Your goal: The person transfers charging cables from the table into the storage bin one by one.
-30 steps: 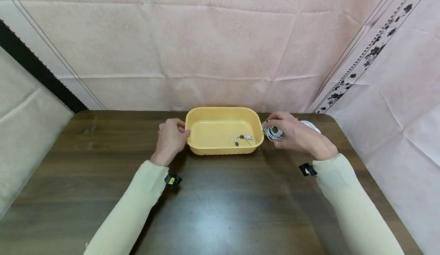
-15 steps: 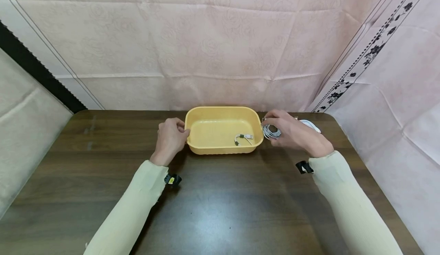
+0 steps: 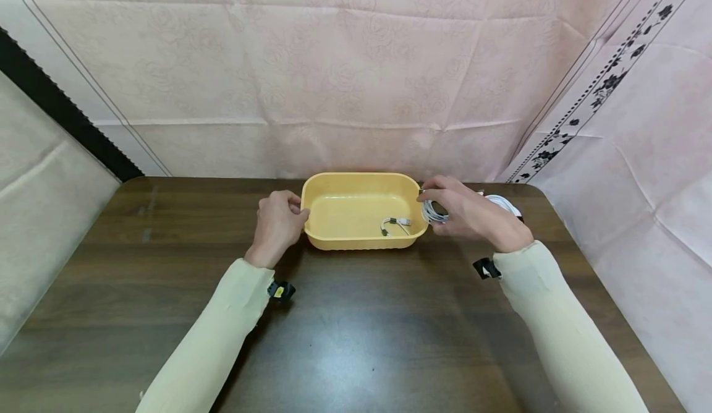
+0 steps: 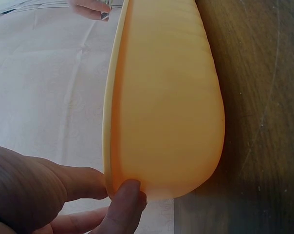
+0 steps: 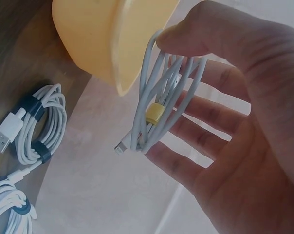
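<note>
At the left end of a yellow plastic basin, my left hand pinches the rim between thumb and fingers, which the left wrist view shows close up on the basin wall. My right hand holds a coiled white charging cable at the basin's right rim. In the right wrist view the thumb presses the top of the coil against the fingers; a yellow tie binds it and a small plug pokes out below. Inside the basin lies a short white cable with dark green ties.
Beyond my right hand, more white cable lies on the dark wooden table. The right wrist view shows two coils there, one with a USB plug and dark ties, another coil beside it. A pale cloth hangs behind the table.
My right hand has moved left with the coiled cable, bringing it from beside the basin to its right rim. My left hand keeps its hold, and the basin stays in place.
</note>
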{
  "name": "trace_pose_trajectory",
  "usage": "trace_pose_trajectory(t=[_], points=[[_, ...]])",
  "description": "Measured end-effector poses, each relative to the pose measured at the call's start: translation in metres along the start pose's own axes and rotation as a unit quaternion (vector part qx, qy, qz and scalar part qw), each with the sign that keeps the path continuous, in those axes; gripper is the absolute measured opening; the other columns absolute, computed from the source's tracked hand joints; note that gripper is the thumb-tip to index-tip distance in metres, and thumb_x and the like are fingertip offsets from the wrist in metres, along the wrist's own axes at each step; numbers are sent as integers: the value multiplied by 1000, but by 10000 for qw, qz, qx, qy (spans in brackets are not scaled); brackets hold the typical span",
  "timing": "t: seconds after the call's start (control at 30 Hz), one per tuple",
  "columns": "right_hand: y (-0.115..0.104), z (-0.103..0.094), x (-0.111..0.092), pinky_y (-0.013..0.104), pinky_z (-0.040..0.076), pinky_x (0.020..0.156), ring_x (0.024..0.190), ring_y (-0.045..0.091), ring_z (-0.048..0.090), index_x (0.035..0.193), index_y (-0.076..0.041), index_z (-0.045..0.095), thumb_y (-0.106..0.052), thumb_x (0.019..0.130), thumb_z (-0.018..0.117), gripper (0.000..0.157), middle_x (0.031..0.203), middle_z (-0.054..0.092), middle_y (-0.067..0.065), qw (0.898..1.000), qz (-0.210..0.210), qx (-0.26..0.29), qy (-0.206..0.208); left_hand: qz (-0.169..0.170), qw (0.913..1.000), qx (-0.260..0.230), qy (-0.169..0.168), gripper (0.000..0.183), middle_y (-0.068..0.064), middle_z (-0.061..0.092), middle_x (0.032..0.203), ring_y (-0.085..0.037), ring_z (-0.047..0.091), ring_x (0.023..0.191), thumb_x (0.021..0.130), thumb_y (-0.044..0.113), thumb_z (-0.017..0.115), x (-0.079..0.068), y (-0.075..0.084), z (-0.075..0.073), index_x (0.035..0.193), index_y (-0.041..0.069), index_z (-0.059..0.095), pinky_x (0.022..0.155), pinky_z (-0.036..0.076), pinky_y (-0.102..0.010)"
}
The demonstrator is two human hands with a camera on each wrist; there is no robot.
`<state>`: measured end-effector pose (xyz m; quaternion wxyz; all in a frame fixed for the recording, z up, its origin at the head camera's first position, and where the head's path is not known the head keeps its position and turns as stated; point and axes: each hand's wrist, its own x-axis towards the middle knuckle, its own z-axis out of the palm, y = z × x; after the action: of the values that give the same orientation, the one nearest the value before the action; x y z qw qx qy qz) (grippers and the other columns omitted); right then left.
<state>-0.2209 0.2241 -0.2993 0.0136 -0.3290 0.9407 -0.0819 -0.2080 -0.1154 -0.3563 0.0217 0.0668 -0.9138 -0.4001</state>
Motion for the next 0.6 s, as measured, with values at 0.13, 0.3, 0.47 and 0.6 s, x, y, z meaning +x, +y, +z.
trace_pose_trajectory(t=[0.13,0.3,0.47,0.6], points=[[0,0,2,48,44,109,127,33,52,129,-2,67,-7,80,76,51,135,58,16,10000,-52,16,24,24,10000,-1,-5,27,-16,75,98,-23,71,76,96,17,68,0,0,0,117,0,69,64,56,-29],[-1,0,5,47,46,106,126,32,53,129,-2,67,-6,80,74,50,134,58,14,10000,-37,35,24,30,10000,-2,-23,28,-16,75,99,-22,71,76,96,17,68,0,1,-1,118,0,68,63,56,-28],[-2,0,9,47,45,107,128,32,53,130,-2,66,-7,81,72,49,137,58,14,10000,-13,71,-17,58,10000,31,12,28,-16,76,98,-23,71,76,96,17,68,-1,1,-1,118,0,68,64,57,-29],[-1,1,11,49,44,109,130,33,52,131,-1,65,-8,82,73,50,138,57,15,9999,19,72,-85,81,10000,35,31,27,-15,76,98,-23,72,75,96,17,68,-1,1,0,117,0,69,65,56,-30]])
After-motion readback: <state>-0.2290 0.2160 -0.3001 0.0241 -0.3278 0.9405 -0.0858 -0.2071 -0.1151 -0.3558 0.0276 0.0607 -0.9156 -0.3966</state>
